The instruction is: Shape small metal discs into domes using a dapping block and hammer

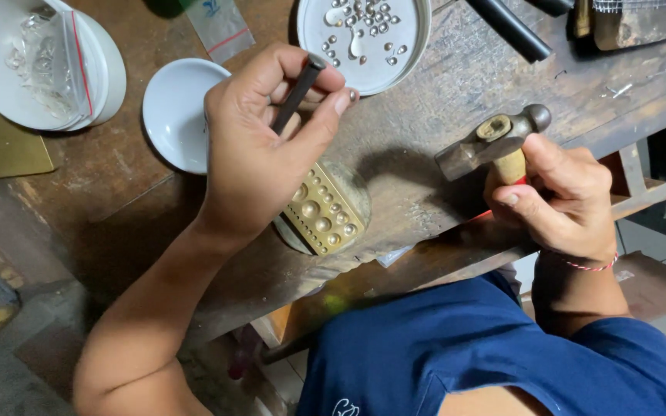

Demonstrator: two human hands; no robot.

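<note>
My left hand point(260, 139) grips a dark metal punch point(299, 91) upright, its lower end hidden behind my palm, over a brass block point(325, 212) full of round hollows. The block rests on a round steel disc point(360, 189) on the worn wooden bench point(441, 154). To the right, my right hand point(564, 196) holds a small hammer point(495, 142) by its wooden handle. The hammer's steel head is raised above the bench, apart from the punch.
A round metal dish point(418, 31) with several small silver domes sits at the top. A white saucer point(171, 112) and a white bowl point(109, 69) with a clear plastic bag lie at the left. Dark rods point(510, 27) lie at the top right.
</note>
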